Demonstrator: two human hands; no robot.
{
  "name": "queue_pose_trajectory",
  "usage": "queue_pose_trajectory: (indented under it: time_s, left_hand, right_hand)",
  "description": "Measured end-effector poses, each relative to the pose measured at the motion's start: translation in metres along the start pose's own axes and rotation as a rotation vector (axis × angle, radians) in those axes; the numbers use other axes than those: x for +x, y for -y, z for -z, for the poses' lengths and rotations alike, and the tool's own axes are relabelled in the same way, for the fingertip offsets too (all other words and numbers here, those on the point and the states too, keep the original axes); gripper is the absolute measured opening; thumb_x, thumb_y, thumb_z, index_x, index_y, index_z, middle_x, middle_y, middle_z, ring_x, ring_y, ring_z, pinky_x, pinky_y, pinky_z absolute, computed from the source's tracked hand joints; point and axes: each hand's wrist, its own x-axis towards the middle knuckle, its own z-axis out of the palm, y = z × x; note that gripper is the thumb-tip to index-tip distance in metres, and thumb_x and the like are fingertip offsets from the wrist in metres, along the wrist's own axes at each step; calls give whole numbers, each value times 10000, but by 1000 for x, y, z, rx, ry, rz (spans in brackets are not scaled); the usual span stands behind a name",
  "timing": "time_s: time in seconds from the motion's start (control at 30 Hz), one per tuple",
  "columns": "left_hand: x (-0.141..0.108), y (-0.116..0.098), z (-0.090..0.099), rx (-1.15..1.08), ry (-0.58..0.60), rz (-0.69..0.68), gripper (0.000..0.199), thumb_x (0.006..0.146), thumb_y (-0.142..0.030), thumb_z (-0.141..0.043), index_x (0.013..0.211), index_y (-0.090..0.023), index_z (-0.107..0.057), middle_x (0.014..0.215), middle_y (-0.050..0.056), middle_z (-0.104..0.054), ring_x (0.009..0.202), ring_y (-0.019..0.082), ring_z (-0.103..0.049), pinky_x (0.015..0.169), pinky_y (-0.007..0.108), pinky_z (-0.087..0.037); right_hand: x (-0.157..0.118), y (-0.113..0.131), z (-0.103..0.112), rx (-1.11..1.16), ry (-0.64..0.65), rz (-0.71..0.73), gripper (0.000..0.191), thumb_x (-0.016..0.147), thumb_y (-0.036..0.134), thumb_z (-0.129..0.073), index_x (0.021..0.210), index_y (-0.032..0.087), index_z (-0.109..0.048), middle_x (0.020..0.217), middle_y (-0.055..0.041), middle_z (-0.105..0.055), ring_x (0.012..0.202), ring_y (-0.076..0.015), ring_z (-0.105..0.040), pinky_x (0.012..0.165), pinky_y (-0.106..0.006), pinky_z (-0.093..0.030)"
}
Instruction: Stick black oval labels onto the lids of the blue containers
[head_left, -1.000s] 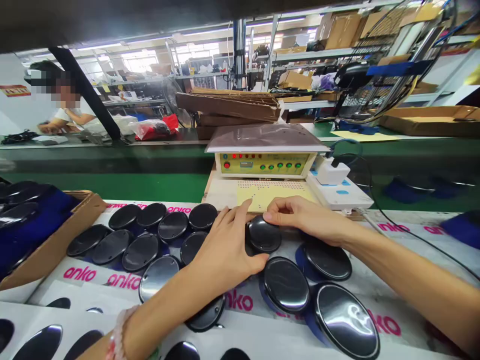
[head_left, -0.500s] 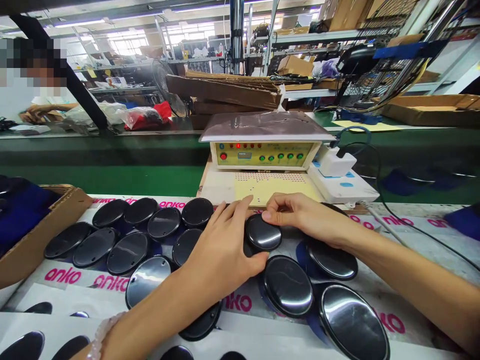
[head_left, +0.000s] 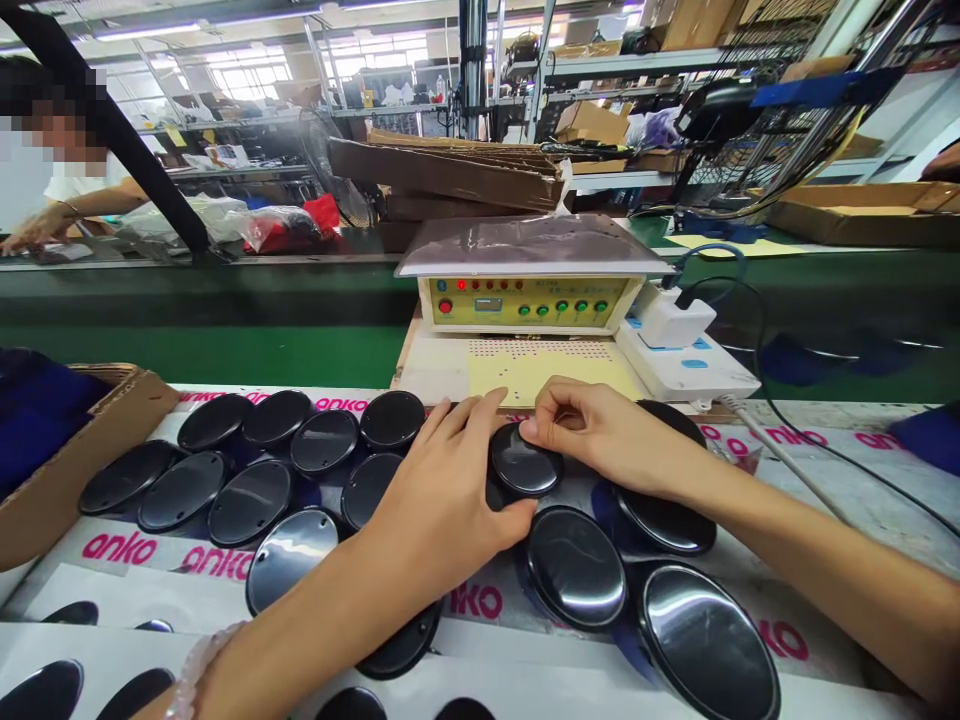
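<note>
Here both hands' fingers [head_left: 480, 420] grip one black disc [head_left: 525, 462]; the cardboard box [head_left: 90, 430] holds dark blue items.

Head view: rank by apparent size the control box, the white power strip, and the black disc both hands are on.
1. control box, clearly the largest.
2. white power strip.
3. black disc, pinched between the left hand and right hand; it sits nearer the camera, so its true size is likely smaller still.

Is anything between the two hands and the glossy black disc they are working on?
Nothing visible. The left hand cups the black disc from its near-left side, thumb at its lower edge, and the right hand pinches its far rim. Other discs lie close around it.
</note>
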Motion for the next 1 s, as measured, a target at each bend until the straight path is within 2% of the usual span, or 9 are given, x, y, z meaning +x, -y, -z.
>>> queue_pose_trajectory:
  time_s: [0.17, 0.33, 0.43, 0.57, 0.7, 0.8, 0.87, 0.93, 1.0]
  left_hand:
    - [-1, 0, 0, -9, 8, -9, 765, 697, -251, -670, 1340, -114, -279, 1286, 92, -528, 1263, 214, -384, 1129, 447, -224]
    - [-1, 0, 0, -7, 17, -5, 766, 703, -258, -663, 1348, -117, -273, 1312, 96, -506, 1274, 210, -370, 1134, 445, -210]
    - [-1, 1, 0, -6, 9, -11, 761, 700, -256, -661, 1345, -112, -283, 1311, 95, -508, 1266, 211, -374, 1125, 431, -233]
    - [0, 0, 0, -12, 21, 2, 765, 695, -257, -658, 1347, -96, -291, 1318, 108, -498, 1262, 220, -375, 1126, 427, -235]
    - [3, -2, 5, -38, 97, 36, 784, 718, -289, -654, 1366, -79, -267, 1325, 118, -489, 1296, 247, -334, 1146, 459, -179]
    - [-4, -4, 23, -134, 143, 24, 755, 806, -345, -580, 1404, -108, -185, 1418, 110, -375, 1334, 223, -288, 1139, 415, -234]
    - [-18, -4, 39, -165, 128, 18, 676, 845, -357, -538, 1399, -164, -202, 1432, 86, -352, 1318, 192, -322, 1113, 363, -300]
    - [-41, -2, 54, -112, 128, 4, 549, 853, -321, -532, 1344, -217, -310, 1389, 61, -399, 1287, 180, -365, 1093, 345, -332]
    - [-66, 2, 62, 4, 144, -20, 453, 862, -285, -518, 1293, -248, -383, 1372, 51, -399, 1295, 195, -343, 1095, 378, -325]
  right_hand:
    - [0, -1, -1, -45, -16, 10, 179, 757, 353, -551, 673, 202, -505, 742, -6, -570, 701, -171, -541, 629, -284, -407]
    - [-2, 2, -1, -136, -40, 39, 171, 797, 290, -565, 671, 195, -500, 739, 2, -552, 674, -151, -522, 597, -266, -383]
    - [-6, 7, -1, -293, -76, 193, 184, 829, 223, -567, 677, 184, -472, 750, 3, -513, 677, -137, -497, 609, -258, -370]
    - [-11, 10, -5, -672, -131, 439, 152, 892, 176, -480, 744, 162, -511, 835, -37, -484, 725, -162, -481, 617, -281, -353]
    - [-11, 12, -2, -960, -166, 356, 216, 915, 221, -455, 737, 158, -560, 768, -46, -518, 700, -198, -505, 579, -306, -318]
    - [-19, 27, 3, -907, -217, 349, 248, 923, 209, -430, 705, 158, -537, 712, -45, -530, 669, -193, -510, 577, -304, -323]
    - [-32, 43, 0, -736, -92, 454, 205, 931, 235, -438, 766, 168, -539, 741, -28, -550, 659, -167, -512, 569, -284, -346]
    - [-51, 59, -11, -648, 227, 595, 76, 879, 188, -533, 804, 184, -545, 757, 3, -567, 649, -142, -518, 564, -262, -373]
    - [-68, 68, -29, -676, 545, 740, 122, 776, 87, -623, 796, 185, -552, 786, 16, -580, 672, -136, -534, 593, -254, -410]
